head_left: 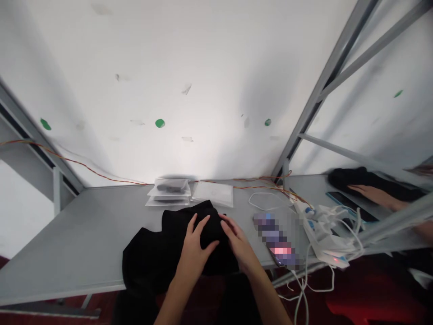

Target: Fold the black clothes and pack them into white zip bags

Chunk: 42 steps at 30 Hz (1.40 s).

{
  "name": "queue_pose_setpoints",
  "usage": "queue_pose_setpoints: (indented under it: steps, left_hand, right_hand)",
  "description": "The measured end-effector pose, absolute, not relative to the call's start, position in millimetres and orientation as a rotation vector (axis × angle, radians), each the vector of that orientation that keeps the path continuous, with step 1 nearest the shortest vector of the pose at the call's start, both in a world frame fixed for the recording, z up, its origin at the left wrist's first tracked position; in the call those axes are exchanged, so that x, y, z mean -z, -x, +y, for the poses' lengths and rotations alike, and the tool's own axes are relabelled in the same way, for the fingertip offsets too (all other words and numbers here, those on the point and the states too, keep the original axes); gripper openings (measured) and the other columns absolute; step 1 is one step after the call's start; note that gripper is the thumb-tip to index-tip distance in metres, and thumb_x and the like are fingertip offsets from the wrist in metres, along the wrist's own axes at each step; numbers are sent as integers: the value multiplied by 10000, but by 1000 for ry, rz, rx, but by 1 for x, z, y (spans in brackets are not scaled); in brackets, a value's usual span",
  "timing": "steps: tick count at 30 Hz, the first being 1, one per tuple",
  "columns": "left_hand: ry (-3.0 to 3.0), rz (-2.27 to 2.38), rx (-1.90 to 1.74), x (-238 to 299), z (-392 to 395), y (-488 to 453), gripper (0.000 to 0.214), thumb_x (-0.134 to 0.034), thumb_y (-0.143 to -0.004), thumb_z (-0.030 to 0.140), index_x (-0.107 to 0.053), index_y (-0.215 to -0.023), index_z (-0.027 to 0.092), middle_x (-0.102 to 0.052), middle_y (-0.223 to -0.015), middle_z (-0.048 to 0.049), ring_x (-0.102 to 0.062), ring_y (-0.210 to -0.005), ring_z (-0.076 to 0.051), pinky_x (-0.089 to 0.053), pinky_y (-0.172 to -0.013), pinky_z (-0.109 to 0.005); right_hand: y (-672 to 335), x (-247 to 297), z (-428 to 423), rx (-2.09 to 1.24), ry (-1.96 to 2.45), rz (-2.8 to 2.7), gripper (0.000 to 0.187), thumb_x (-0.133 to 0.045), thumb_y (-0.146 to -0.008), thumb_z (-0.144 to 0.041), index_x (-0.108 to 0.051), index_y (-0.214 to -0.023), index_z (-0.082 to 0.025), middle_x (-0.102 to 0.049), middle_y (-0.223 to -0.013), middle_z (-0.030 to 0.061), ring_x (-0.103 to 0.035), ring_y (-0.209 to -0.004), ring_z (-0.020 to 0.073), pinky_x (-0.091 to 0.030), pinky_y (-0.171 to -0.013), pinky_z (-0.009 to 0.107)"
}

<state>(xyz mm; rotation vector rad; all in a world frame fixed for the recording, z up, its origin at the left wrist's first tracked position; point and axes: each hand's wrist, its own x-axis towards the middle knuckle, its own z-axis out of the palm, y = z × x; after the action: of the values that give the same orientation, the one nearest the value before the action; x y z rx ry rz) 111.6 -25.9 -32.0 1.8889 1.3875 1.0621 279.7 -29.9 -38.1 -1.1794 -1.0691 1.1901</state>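
Note:
A black cloth garment lies bunched on the grey desk and hangs over its front edge. My left hand rests on top of the cloth, its fingers apart and the thumb stretched toward the right. Against the garment's right side, my right hand has its fingers curled over a fold; some fingertips are hidden by the cloth. What kind of garment it is does not show.
Behind the cloth are stacked clear packets and a flat white packet. To the right lie a phone and a power strip with tangled white cables. Beyond the frame post, another person's hand rests on black cloth.

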Motion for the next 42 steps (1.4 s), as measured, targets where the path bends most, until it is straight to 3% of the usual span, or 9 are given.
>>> queue_pose_setpoints:
  steps: [6,12,18,22,25,28,31,36,42]
  left_hand:
    - [-1979,1499,-1108,32,-42,-107,503,-609,-923,227,-570,-1417,312,-432,-1558,-102,-509,-1393,-322,-439,-1155,-509]
    - [-2432,1749,-825,41,-36,-131,779,-522,-836,-14,-467,-1521,352,-344,-1665,-119,-304,-1531,-395,-428,-1093,-610]
    - [-2388,1652,-876,8,-14,-99,506,-537,-820,5,-673,-1207,301,-641,-1421,-47,-651,-1228,-260,-537,-1009,-420]
    - [-1854,2057,-1360,28,-36,-24,415,-633,-889,261,-578,-1299,239,-676,-1281,-103,-673,-1165,-304,-555,-982,-431]
    - [-1551,2390,-1513,48,-61,22,759,-676,-880,502,-400,-1491,147,-609,-1314,-197,-655,-1155,-381,-558,-944,-544]
    - [-1744,2475,-1563,52,-70,45,791,-641,-927,459,-290,-1561,140,-474,-1470,-244,-523,-1341,-404,-490,-1041,-594]
    - [-2314,2136,-1261,42,-58,48,493,-592,-983,358,-481,-1450,245,-578,-1407,-153,-542,-1340,-324,-430,-1120,-533]
    - [-2649,1755,-579,20,-41,35,286,-677,-929,247,-665,-1212,290,-727,-1039,-34,-668,-1069,-263,-323,-1152,-577]
    - [-2721,1352,-425,7,-95,51,223,-721,-900,415,-647,-795,232,-638,-800,0,-617,-780,-207,-456,-778,-370]
  right_hand:
    - [-295,40,-17,-1114,1188,-1168,475,-663,-874,-611,-761,-1144,-233,-767,-1160,94,-682,-1115,325,-525,-1010,456]
    - [-300,86,-18,-909,1310,-1407,358,-659,-852,-415,-764,-1135,-222,-766,-1198,105,-690,-1129,305,-493,-1065,490]
    - [-297,88,-20,-752,1388,-1482,316,-634,-852,-400,-786,-1068,-226,-791,-1120,102,-721,-1079,302,-532,-1007,477]
    - [-297,93,-20,-697,1390,-1490,303,-648,-878,-431,-786,-1071,-243,-788,-1132,99,-720,-1096,305,-527,-1027,489]
    - [-298,99,-20,-679,1418,-1475,325,-667,-869,-470,-783,-1073,-245,-786,-1125,101,-712,-1101,321,-514,-1045,518]
    - [-303,100,-20,-714,1427,-1417,476,-730,-819,-500,-727,-1218,-241,-753,-1196,115,-698,-1113,324,-549,-1001,514]
    - [-309,87,-22,-820,1366,-1431,646,-818,-742,-475,-655,-1333,-272,-671,-1333,120,-694,-1111,304,-614,-889,445]
    - [-318,47,-43,-721,1223,-1633,351,-695,-893,-388,-712,-1230,-290,-639,-1305,104,-726,-1013,239,-615,-903,415]
    - [-351,35,-88,-688,1246,-1886,340,-689,-942,-393,-679,-1264,-288,-730,-1151,86,-652,-1214,285,-508,-1094,490]
